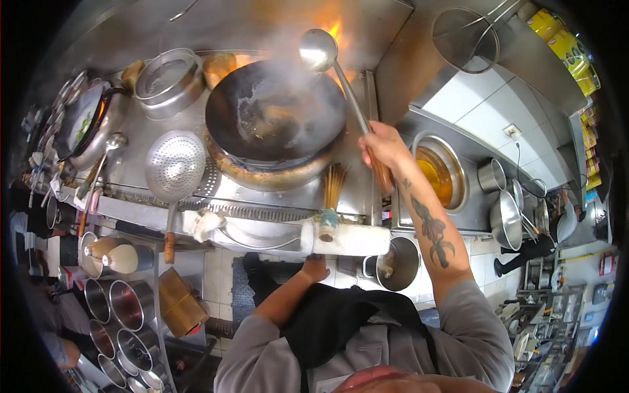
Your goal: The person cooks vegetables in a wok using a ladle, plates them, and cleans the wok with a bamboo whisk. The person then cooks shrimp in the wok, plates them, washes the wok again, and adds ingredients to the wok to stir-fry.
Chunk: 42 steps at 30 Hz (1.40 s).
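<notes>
A black wok (275,114) sits on the stove ring, steam rising from it and a little brownish liquid or residue at its bottom. Flames show behind its far rim. My right hand (385,147) is wrapped round the handle of a metal ladle (319,51), whose bowl is raised above the wok's far right edge. Down by the counter's front edge is my left hand (316,268), its fingers mostly hidden beneath the edge. A bamboo brush (333,190) stands near the wok's front right. The perforated strainer (175,165) lies left of the wok.
A bowl of yellow oil (436,175) sits on the right counter. Lidded pot (169,82) at back left; white cloth (204,224) on the front ledge. Metal containers (131,304) stand lower left. A round sieve (465,40) hangs upper right. Parts of other people show at both sides.
</notes>
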### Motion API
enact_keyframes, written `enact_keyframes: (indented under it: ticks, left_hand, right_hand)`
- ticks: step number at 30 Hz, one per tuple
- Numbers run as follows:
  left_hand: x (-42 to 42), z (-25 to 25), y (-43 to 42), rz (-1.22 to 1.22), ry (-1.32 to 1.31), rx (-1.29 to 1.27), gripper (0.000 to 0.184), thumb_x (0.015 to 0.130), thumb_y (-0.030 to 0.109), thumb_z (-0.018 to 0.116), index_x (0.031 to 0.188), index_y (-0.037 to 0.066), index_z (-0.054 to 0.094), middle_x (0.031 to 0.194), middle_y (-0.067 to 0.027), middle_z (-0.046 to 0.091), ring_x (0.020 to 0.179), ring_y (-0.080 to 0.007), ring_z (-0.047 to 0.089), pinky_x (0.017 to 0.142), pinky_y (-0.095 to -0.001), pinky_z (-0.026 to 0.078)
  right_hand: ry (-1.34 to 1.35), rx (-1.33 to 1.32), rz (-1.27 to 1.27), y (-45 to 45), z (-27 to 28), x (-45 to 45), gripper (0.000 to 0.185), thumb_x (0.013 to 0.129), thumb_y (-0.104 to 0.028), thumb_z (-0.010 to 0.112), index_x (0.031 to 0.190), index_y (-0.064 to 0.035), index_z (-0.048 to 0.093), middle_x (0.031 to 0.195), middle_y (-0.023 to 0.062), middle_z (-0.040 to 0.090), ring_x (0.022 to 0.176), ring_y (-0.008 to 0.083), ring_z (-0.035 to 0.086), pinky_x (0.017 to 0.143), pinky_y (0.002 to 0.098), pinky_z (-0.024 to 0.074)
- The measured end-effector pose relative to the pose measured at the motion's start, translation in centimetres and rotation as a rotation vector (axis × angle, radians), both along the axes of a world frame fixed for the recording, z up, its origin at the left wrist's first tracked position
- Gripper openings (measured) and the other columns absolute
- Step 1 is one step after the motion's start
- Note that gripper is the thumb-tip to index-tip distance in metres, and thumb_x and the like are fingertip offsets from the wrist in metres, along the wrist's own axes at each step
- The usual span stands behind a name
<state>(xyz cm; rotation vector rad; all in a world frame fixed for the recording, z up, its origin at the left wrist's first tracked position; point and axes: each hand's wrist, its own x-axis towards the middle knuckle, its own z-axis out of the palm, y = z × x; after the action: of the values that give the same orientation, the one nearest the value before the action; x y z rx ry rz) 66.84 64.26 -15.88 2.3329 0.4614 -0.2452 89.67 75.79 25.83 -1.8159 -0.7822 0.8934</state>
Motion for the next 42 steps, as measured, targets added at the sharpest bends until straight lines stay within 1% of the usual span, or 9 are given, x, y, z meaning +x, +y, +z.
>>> enact_keyframes:
  ticks: [1,6,10,14,17,29,32,38,42]
  left_hand:
    - [0.7,-1.2,-0.9,0.065,-0.203,0.247,0.05,0.074,0.029,0.063,0.109,-0.007,0.056,0.115,-0.0292,0.055,0.107,-0.0415,0.055,0.092,-0.0468,0.045]
    - [2.7,9.0,-0.3,-0.294,0.258,-0.265,0.043,0.079,0.029,0.058,0.106,-0.004,0.06,0.105,-0.0259,0.062,0.104,-0.0393,0.058,0.09,-0.0463,0.046]
    - [-0.6,21.8,4.9,-0.116,-0.289,-0.388,0.025,0.08,0.023,0.059,0.087,-0.001,0.061,0.078,-0.0226,0.062,0.079,-0.0393,0.062,0.073,-0.048,0.048]
    - [0.0,32.1,16.6,0.435,-0.801,0.545,0.015,0.085,0.009,0.055,0.093,-0.003,0.056,0.098,-0.0213,0.055,0.09,-0.0383,0.052,0.079,-0.0459,0.042]
    - [0.9,29.7,24.1,0.403,-0.739,0.74,0.011,0.085,0.012,0.055,0.087,0.001,0.057,0.088,-0.017,0.059,0.084,-0.0341,0.056,0.073,-0.0464,0.042]
    - [1.9,25.9,26.3,0.312,-0.469,0.672,0.011,0.086,0.016,0.054,0.082,0.007,0.057,0.074,-0.0093,0.064,0.075,-0.0287,0.062,0.07,-0.0425,0.044]
    - [1.4,26.3,26.5,0.3,-0.46,0.538,0.011,0.085,0.016,0.055,0.084,0.005,0.056,0.084,-0.0139,0.063,0.082,-0.0311,0.061,0.072,-0.0438,0.044]
    - [-4.6,32.7,24.5,0.338,-0.948,0.321,0.022,0.081,0.011,0.061,0.1,0.0,0.056,0.104,-0.0197,0.054,0.096,-0.0379,0.053,0.081,-0.0459,0.044]
    - [-15.1,32.5,22.6,0.288,-0.694,-0.305,0.032,0.086,0.018,0.063,0.111,-0.001,0.055,0.101,-0.0195,0.059,0.094,-0.0335,0.06,0.079,-0.039,0.049]
  right_hand:
    - [-0.036,0.012,0.011,-1.5,-0.5,-0.1,0.009,0.082,-0.004,0.052,0.091,-0.001,0.054,0.06,0.0025,0.052,0.042,0.011,0.05,0.038,0.0259,0.0389]
    - [-0.064,0.122,-0.08,-8.7,-7.9,-1.7,0.047,0.087,-0.001,0.053,0.133,0.0029,0.04,0.065,0.0001,0.052,0.045,0.0064,0.046,0.042,0.0214,0.0393]
    - [-0.058,0.156,-0.017,-12.4,-16.4,-3.7,0.055,0.09,-0.007,0.055,0.139,0.0025,0.032,0.066,-0.0009,0.052,0.047,0.0055,0.047,0.042,0.0221,0.0394]
    - [-0.286,0.111,0.038,-12.2,-21.8,-5.1,0.054,0.088,-0.007,0.057,0.138,-0.0029,0.035,0.066,0.0052,0.054,0.05,0.0102,0.05,0.045,0.0269,0.0403]
    - [-0.561,0.294,0.002,-10.9,-24.2,-5.2,0.049,0.086,-0.006,0.057,0.132,-0.0022,0.041,0.067,0.0105,0.055,0.051,0.0164,0.052,0.048,0.0314,0.0422]
    - [-0.333,-0.089,-0.091,-7.5,-19.1,-5.4,0.039,0.085,-0.006,0.057,0.123,0.0021,0.049,0.07,0.0135,0.058,0.057,0.0165,0.055,0.053,0.0323,0.0447]
    - [-0.622,0.241,-0.063,-4.3,-16.5,-5.9,0.037,0.086,-0.006,0.057,0.121,0.0014,0.05,0.07,0.0098,0.058,0.052,0.0132,0.052,0.048,0.0294,0.0432]
    - [-0.045,0.178,-0.06,8.1,-5.6,-8.2,0.015,0.086,-0.005,0.054,0.1,-0.0016,0.057,0.063,0.0011,0.052,0.041,0.009,0.049,0.037,0.0251,0.0371]
    - [0.003,0.073,0.047,18.9,-1.2,-10.1,0.009,0.083,-0.008,0.054,0.075,-0.0041,0.053,0.058,0.0028,0.052,0.041,0.012,0.049,0.038,0.0272,0.04]
